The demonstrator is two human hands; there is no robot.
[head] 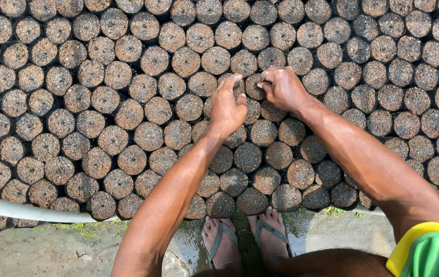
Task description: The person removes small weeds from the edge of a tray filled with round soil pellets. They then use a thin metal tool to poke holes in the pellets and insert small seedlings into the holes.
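A dense bed of round black bags filled with dark gritty soil (127, 113) fills the view. My left hand (228, 105) rests palm down on the soil tops near the middle, fingers stretched forward onto one bag (202, 83). My right hand (281, 87) is just to its right, fingers curled and pinched together over the top of a bag (254, 88). Whether something small sits in the pinch is hidden by the fingers.
A white pipe (19, 209) borders the near edge of the bed. My feet in sandals (245, 238) stand on wet, mossy ground (65, 246) right below the front row. A green and yellow garment (429, 251) shows at the bottom right.
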